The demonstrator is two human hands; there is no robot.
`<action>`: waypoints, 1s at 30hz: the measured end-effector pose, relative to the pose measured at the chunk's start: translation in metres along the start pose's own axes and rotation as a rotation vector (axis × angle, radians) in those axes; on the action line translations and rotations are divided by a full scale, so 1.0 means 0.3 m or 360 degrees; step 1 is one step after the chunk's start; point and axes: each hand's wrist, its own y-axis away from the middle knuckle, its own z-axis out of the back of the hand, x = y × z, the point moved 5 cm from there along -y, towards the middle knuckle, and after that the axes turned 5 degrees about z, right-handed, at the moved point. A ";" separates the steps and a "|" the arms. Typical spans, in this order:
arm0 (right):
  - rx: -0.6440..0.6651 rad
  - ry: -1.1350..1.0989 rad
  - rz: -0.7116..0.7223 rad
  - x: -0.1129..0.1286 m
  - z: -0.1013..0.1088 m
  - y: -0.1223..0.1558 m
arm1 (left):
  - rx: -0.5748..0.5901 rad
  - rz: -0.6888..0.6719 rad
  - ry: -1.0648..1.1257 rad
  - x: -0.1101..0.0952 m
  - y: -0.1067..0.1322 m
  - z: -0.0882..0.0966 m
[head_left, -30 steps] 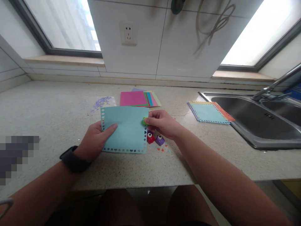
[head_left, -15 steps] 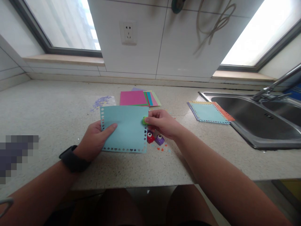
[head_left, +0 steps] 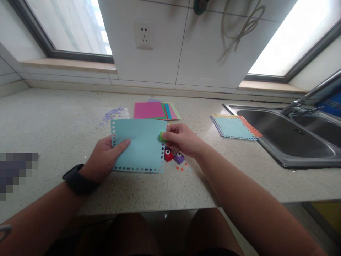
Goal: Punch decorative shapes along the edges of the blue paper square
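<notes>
Light blue paper (head_left: 141,145) in my left hand (head_left: 105,154), green punch (head_left: 162,136) in my right hand (head_left: 181,138).
I hold the sheet over the surface (head_left: 66,117) with my thumb across its face, and pinch the punch at its right edge. A red punch (head_left: 168,155) and a purple punch (head_left: 179,158) (both white-topped) sit just beside it, near orange bits (head_left: 182,169).

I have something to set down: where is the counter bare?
Bare counter lies left of the purple scraps, and between the right forearm and sink. It's crowded by the right hand and held blue sheet, with punches and loose cutouts nearby.
</notes>
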 end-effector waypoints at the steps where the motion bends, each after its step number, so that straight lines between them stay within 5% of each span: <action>1: 0.0003 -0.0002 0.0006 0.000 0.000 -0.001 | 0.0001 0.0001 -0.0001 -0.001 0.000 -0.001; 30: 0.0003 0.0084 0.0113 0.022 -0.008 0.010 | -0.0006 0.0006 0.0025 -0.015 0.006 -0.007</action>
